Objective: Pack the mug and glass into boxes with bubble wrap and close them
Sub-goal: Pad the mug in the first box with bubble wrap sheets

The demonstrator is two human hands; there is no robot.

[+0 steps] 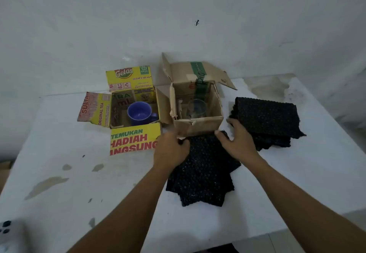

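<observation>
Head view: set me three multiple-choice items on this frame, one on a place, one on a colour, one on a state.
1. Where is the mug?
A) inside the yellow box
B) on a shelf
C) on the floor

2. What colour is the bubble wrap sheet in front of the brown box?
A) clear
B) pink
C) black

3. In what state is the brown box that holds the glass?
A) taped shut
B) open, flaps unfolded
C) crushed flat

Answers:
1 A: the mug stands upright within the yellow box's walls.
2 C: the sheet is black all over.
3 B: the flaps are folded back and the glass shows inside.
</observation>
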